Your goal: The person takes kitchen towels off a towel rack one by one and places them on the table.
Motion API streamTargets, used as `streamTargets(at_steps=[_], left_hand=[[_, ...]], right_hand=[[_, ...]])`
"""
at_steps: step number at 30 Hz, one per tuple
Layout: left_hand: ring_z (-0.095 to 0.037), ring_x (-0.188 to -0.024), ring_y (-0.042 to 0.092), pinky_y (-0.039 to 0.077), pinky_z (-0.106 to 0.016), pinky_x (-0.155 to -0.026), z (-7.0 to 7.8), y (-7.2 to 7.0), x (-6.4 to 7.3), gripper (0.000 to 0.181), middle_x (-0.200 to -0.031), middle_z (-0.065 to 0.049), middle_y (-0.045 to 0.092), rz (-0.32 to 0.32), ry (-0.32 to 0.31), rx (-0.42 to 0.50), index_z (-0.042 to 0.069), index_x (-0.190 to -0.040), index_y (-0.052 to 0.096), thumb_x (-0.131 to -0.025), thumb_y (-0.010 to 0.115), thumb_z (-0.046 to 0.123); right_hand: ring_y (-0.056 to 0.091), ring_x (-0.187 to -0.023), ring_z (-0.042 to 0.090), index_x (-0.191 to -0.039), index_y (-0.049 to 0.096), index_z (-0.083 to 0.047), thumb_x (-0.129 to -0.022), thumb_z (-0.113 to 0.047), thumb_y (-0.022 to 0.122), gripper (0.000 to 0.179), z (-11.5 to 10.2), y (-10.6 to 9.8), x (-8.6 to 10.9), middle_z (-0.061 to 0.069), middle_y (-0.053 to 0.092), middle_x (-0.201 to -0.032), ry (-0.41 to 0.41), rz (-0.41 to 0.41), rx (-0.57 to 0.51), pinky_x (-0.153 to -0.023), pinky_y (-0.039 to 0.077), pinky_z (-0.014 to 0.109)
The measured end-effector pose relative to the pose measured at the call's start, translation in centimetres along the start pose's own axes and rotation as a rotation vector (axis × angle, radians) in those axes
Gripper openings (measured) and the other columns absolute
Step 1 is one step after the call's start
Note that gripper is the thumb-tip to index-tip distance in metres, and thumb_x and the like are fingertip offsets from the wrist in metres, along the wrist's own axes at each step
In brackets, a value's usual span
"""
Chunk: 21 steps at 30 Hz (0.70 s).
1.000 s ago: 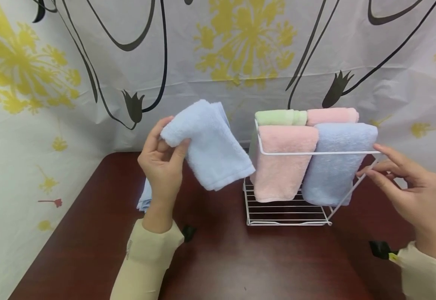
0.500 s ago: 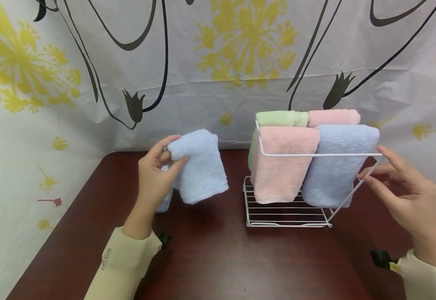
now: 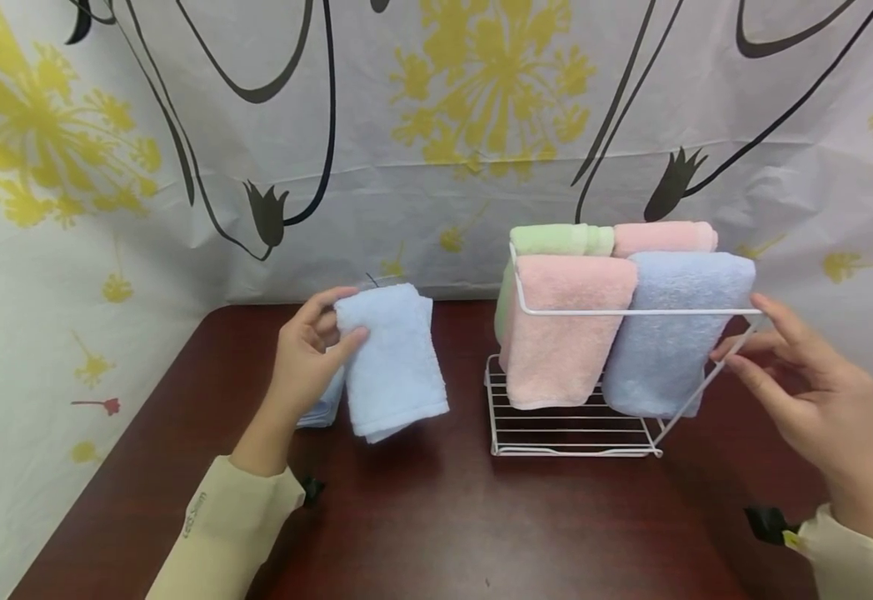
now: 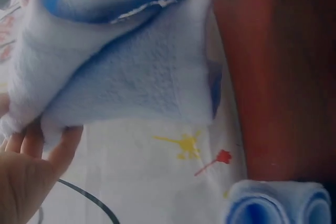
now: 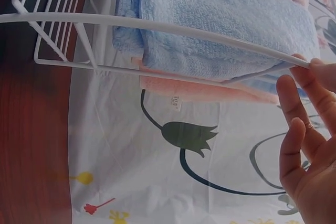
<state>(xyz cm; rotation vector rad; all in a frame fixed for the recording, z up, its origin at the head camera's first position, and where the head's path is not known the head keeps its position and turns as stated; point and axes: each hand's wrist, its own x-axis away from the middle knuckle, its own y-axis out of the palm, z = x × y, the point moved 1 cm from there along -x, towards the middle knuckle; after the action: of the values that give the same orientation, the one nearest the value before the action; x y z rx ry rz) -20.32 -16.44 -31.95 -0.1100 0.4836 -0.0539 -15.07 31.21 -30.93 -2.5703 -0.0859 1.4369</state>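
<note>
My left hand [image 3: 301, 362] pinches a folded light blue towel [image 3: 391, 367] by its upper left side. In the left wrist view this towel [image 4: 126, 72] shows its loose folds. Behind my left wrist, another folded light blue towel [image 3: 324, 407] lies on the table, partly hidden. On the right stands a white wire rack [image 3: 631, 312]. My right hand [image 3: 819, 383] holds its upper right corner; in the right wrist view the thumb and fingers pinch the white rail [image 5: 210, 36]. A pink towel [image 3: 567, 333] and a blue towel [image 3: 680, 333] stand in the rack's front.
A green towel [image 3: 556, 239] and a second pink towel [image 3: 665, 237] stand at the rack's back. The dark red table [image 3: 444, 525] reaches to a patterned white sheet [image 3: 421, 183] behind and at the left. Dark straps hang below both wrists.
My left hand has lowered the light blue towel and moved it left, away from the rack, turning it more upright. The right hand stays on the rack.
</note>
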Motion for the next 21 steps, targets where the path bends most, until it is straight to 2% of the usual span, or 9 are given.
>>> streamTargets(at_steps=[3,5,9,13,15,21], left_hand=[[-0.013,-0.095,0.07,0.06,-0.028,-0.072,-0.5,-0.4,0.0,0.059,-0.112,0.004,0.071,-0.091,-0.076,0.028,0.006,-0.14,0.049,-0.086,0.071,-0.007],[-0.013,-0.099,0.069,0.06,-0.029,-0.074,-0.8,-0.5,0.0,0.065,-0.118,-0.002,0.068,-0.146,-0.106,0.027,0.007,-0.143,0.045,-0.085,0.07,-0.009],[-0.012,-0.105,0.065,0.059,-0.027,-0.078,-1.5,-0.8,-0.1,0.068,-0.13,-0.016,0.061,-0.215,-0.135,-0.002,0.008,-0.146,0.04,-0.087,0.069,-0.008],[-0.014,-0.108,0.063,0.058,-0.026,-0.08,-2.5,-1.1,-0.3,0.068,-0.136,-0.021,0.056,-0.24,-0.176,-0.015,0.011,-0.147,0.039,-0.088,0.067,-0.007],[-0.015,-0.11,0.062,0.058,-0.026,-0.08,-3.2,-1.4,-0.6,0.068,-0.139,-0.022,0.054,-0.241,-0.21,-0.02,0.012,-0.148,0.038,-0.089,0.066,-0.007],[-0.025,-0.122,0.058,0.057,-0.026,-0.081,-5.8,-2.1,-1.7,0.068,-0.146,-0.018,0.051,-0.221,-0.333,-0.031,0.013,-0.15,0.037,-0.091,0.063,-0.008]], right_hand=[[0.07,-0.086,0.003,-0.138,0.044,0.014,-0.09,0.002,0.068,0.056,0.0,0.0,0.1,-0.003,0.075,-0.097,0.004,0.001,0.049,-0.08,0.051,0.007],[0.07,-0.086,0.003,-0.138,0.044,0.014,-0.09,0.001,0.068,0.056,0.0,0.0,0.1,-0.004,0.075,-0.097,0.005,0.002,0.064,-0.08,0.051,0.007],[0.07,-0.087,0.005,-0.139,0.043,0.014,-0.089,0.005,0.068,0.056,0.1,0.0,0.1,-0.001,0.075,-0.097,0.0,0.005,0.006,-0.081,0.051,0.008],[0.07,-0.088,0.006,-0.139,0.043,0.014,-0.089,0.007,0.067,0.056,0.2,0.0,0.2,-0.001,0.075,-0.098,-0.003,0.006,-0.008,-0.08,0.052,0.008],[0.069,-0.087,0.004,-0.139,0.043,0.013,-0.089,0.006,0.067,0.056,0.2,0.0,0.2,-0.002,0.075,-0.098,-0.004,0.006,0.036,-0.08,0.051,0.008],[0.068,-0.087,0.003,-0.139,0.043,0.013,-0.089,0.006,0.066,0.055,0.4,-0.1,0.4,-0.003,0.074,-0.098,-0.005,0.006,0.071,-0.079,0.051,0.007]])
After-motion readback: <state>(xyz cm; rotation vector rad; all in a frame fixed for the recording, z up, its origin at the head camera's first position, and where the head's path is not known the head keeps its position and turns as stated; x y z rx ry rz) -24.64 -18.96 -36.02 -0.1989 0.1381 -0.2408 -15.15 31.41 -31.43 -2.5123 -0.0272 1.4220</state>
